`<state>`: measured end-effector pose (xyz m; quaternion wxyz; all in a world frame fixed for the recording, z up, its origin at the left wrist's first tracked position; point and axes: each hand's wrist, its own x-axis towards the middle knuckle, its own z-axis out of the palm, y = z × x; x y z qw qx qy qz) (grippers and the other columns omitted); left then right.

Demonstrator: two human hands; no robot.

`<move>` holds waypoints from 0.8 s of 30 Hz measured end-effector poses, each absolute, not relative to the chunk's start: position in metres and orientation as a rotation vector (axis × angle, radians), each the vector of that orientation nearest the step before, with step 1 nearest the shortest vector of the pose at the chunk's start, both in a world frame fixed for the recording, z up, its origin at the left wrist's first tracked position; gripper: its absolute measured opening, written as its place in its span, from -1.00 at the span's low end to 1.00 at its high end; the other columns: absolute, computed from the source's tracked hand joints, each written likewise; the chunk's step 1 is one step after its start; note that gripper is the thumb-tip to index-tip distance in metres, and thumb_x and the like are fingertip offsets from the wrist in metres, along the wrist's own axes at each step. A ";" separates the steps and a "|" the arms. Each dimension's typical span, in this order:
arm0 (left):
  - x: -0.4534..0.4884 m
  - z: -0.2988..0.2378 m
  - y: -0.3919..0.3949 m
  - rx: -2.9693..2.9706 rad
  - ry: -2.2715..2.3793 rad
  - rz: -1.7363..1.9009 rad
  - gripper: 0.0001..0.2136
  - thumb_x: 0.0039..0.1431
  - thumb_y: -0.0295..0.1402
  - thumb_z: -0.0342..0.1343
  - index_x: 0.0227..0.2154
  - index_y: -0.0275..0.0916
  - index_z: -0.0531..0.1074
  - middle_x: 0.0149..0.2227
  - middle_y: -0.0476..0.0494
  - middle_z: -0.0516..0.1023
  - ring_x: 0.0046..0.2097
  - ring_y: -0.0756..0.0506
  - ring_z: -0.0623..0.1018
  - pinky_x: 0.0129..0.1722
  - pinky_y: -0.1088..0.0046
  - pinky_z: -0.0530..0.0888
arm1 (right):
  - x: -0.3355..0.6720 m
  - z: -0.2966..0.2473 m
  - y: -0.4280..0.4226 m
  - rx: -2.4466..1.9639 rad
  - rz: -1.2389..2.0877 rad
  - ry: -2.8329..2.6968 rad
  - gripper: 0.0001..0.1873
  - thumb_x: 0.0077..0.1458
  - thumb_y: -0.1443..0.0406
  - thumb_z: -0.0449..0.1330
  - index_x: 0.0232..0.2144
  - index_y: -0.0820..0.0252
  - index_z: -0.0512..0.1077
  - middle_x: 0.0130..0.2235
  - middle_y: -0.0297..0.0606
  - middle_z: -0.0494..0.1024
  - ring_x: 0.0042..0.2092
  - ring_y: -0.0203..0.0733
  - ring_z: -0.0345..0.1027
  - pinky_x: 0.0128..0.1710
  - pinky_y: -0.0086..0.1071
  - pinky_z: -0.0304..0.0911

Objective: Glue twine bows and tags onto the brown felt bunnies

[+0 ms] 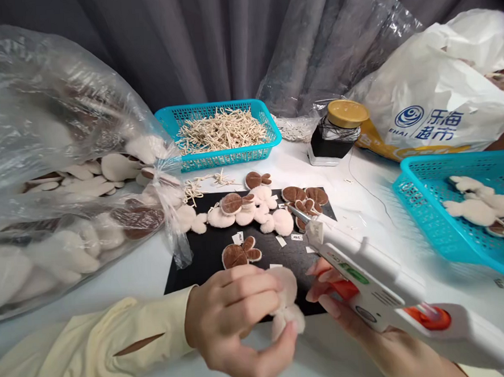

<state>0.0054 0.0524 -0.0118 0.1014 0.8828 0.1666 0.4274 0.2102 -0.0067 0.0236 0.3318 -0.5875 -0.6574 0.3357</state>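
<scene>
My left hand [238, 320] is closed on a cream plush bunny-shaped piece [284, 289], thumb and fingers pinching it near the front edge of the black mat [196, 260]. In my right hand [363, 335] is a white glue gun [368, 278] with an orange trigger. Its metal nozzle points up and left over the mat, apart from the piece in my left hand. Beyond my left hand lies a brown bunny-shaped piece [239, 253]. More cream pieces [280, 223] and brown pieces [307, 199] rest at the back of the mat among small white labels [296, 237].
A blue basket [228, 157] of looped cords stands at the back. Another blue basket [434, 240] with plush pieces is at right. A clear plastic bag [66, 222] of pieces fills the left. A gold-lidded jar [338, 132] and white shopping bag [443, 97] stand back right.
</scene>
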 end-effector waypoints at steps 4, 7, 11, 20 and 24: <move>0.007 -0.010 0.053 2.755 0.342 1.402 -0.84 -0.10 -0.52 0.10 -0.53 -0.07 0.39 -0.49 0.08 0.45 -0.40 0.03 0.50 -0.50 0.49 0.39 | 0.216 0.015 -0.009 -1.528 0.898 -1.735 -0.86 0.12 0.27 0.06 -0.30 0.00 0.43 -0.24 -0.41 0.57 -0.12 -0.21 0.45 -0.17 -0.50 0.41; 0.008 -0.008 0.059 2.854 0.141 1.284 -0.86 -0.06 -0.52 0.14 -0.47 -0.12 0.41 -0.48 0.01 0.45 -0.42 0.01 0.47 -0.51 0.51 0.39 | 0.225 0.007 -0.012 -1.525 0.912 -1.725 -0.84 0.11 0.28 0.10 -0.23 0.00 0.41 -0.20 -0.40 0.55 -0.07 -0.21 0.41 -0.08 -0.49 0.36; 0.009 -0.014 0.061 2.755 0.568 0.886 -0.74 0.10 -0.50 0.07 -0.18 -0.04 0.39 -0.48 0.04 0.40 -0.46 0.03 0.40 -0.43 0.50 0.40 | 0.233 0.005 -0.008 -1.600 1.032 -1.517 -0.79 0.06 0.20 0.15 -0.22 0.04 0.45 -0.18 -0.32 0.56 -0.10 -0.13 0.43 -0.11 -0.39 0.37; 0.005 -0.018 0.071 2.766 0.618 0.667 -0.70 0.17 -0.32 0.04 -0.06 -0.33 0.37 -0.33 -0.18 0.50 -0.31 -0.09 0.46 -0.22 0.31 0.42 | 0.248 0.034 0.004 -1.724 1.359 -1.352 -0.74 -0.01 0.08 0.16 -0.55 0.10 0.46 -0.40 -0.29 0.54 -0.28 -0.11 0.40 -0.28 -0.37 0.35; 0.007 -0.017 0.070 2.870 0.283 0.783 -0.77 0.13 -0.47 0.06 -0.14 -0.34 0.41 -0.28 -0.19 0.55 -0.22 -0.09 0.52 -0.26 0.38 0.45 | 0.255 0.042 0.005 -1.790 1.360 -1.413 -0.64 0.00 0.02 0.14 -0.63 0.11 0.47 -0.44 -0.28 0.52 -0.30 -0.14 0.36 -0.21 -0.38 0.29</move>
